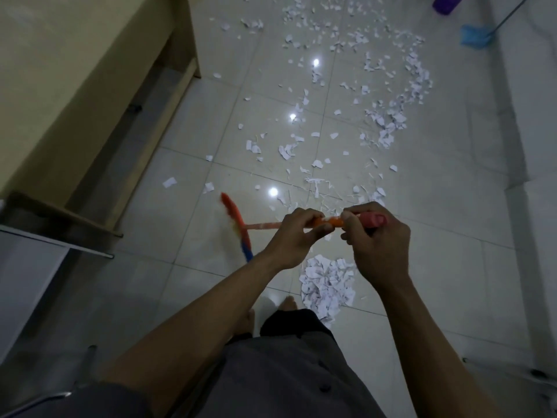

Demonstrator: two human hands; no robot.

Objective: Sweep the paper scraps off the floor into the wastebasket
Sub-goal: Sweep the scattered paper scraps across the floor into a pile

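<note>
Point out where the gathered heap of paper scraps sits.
In the head view, the heap lies on the floor just below centre, beneath the right hand and right of the bare foot.

One view only: wide-angle camera on the person's head, at standing height, facing forward and steeply down onto the tiled floor (437,224), whose far stretch reaches the frame's top edge.

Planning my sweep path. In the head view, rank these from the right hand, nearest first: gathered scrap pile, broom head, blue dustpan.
1. Gathered scrap pile: just below the right hand, by the feet.
2. Broom head: off to the left, on the floor.
3. Blue dustpan: far ahead, upper right.
</note>
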